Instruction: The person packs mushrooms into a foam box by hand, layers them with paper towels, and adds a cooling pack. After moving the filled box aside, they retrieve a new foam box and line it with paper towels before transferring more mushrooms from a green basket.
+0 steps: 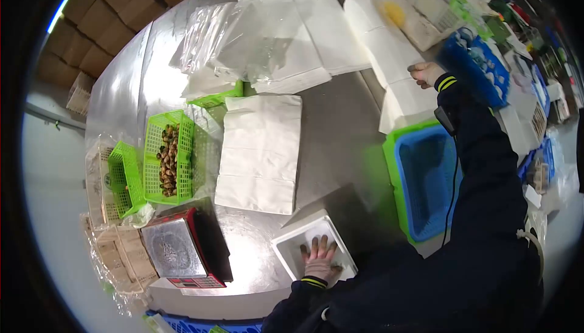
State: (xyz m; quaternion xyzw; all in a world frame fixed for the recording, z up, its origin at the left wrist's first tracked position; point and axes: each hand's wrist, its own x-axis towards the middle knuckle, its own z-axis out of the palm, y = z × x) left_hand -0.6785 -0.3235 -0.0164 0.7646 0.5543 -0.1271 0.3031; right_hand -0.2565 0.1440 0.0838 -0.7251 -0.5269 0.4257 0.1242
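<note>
My left hand (319, 259) lies flat with fingers spread on the inside bottom of a small open white foam box (286, 249) at the near edge of the metal table (347, 126). It holds nothing. My right hand (424, 72) reaches far out to a row of stacked white foam boxes (380, 41), its fingers curled over the edge of one foam piece. A blue basket (471, 65) sits right beside that hand.
White paper bags (260, 150) lie mid-table, clear plastic bags (243, 41) further back. A green basket of brown items (169, 157) and a red scale (176, 249) stand at left. A blue basket nested in a green one (426, 181) sits at right. Cardboard boxes (103, 16) stand beyond.
</note>
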